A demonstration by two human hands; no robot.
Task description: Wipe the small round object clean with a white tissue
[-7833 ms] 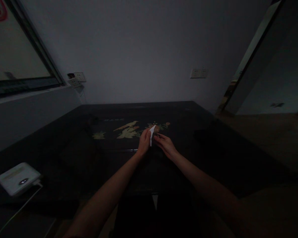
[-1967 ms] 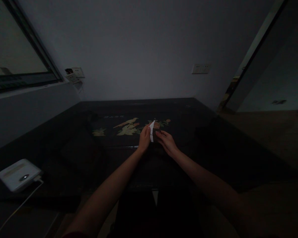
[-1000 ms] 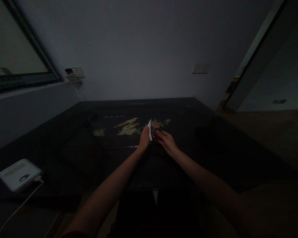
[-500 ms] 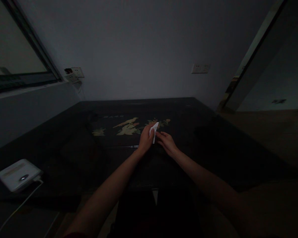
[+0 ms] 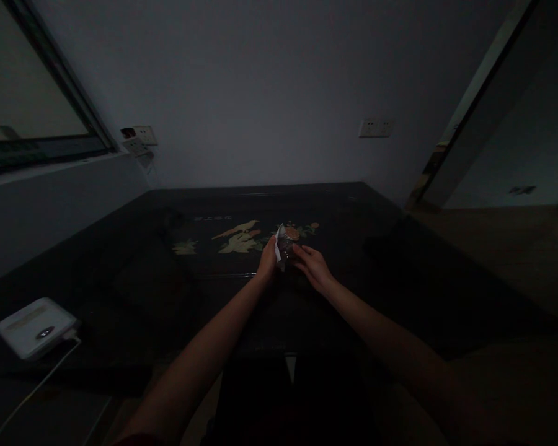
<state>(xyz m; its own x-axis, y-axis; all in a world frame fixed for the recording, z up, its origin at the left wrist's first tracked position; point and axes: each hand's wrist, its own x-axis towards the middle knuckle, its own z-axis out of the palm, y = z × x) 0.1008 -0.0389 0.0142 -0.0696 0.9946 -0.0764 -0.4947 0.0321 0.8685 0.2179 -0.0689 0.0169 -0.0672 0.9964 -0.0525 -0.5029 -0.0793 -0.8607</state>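
Dimly lit, my left hand (image 5: pixel 267 260) and right hand (image 5: pixel 311 263) meet at one small glossy thing (image 5: pixel 287 250)

From the head view, I have both forearms reaching forward and angling inward, so the hands come close together above the dark table (image 5: pixel 242 316), with the thumb sides facing each other. My left hand is closed on a thin white piece (image 5: pixel 278 249), its fingers mostly hidden behind it. My right hand is half curled, with thumb and fingertips together on the right edge of the glossy thing.

I count two hands, one white piece and one glossy thing between them. The white piece stands roughly upright beside my left thumb, and the glossy thing sits just to its right, reaching across to my right fingertips. It is too small and dark for me to say what it is.

Farther out, just beyond the hands, one bird-and-flower picture (image 5: pixel 237 238) decorates the tabletop. Well to the left lies one white box (image 5: pixel 37 328), with one pale cable (image 5: pixel 37 385) running off its corner toward me. On the wall (image 5: pixel 260 93) behind, I make out two socket plates (image 5: pixel 376 129) side by side at right and two more plates (image 5: pixel 144 135) at left, one tilted below the other.
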